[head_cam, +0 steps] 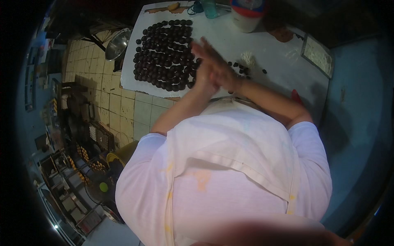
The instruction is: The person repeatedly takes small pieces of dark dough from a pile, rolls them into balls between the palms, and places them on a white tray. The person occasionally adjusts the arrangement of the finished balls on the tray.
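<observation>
My left hand (205,75) and my right hand (224,73) are pressed palm against palm above the white tabletop (218,30), blurred by motion. Whatever may lie between the palms is hidden. Just left of them, many dark brown balls (164,55) sit in close rows, the nearest ones partly covered by the hands. To the right, several smaller dark lumps (244,70) are scattered beside a small whitish heap (248,59).
A tub (246,21) with a red and blue lid and a teal cup (210,9) stand at the back. A tray (317,56) holding something whitish lies at the right edge. Left of the table are a metal bowl (118,44), a fan (103,186) and racks (66,184).
</observation>
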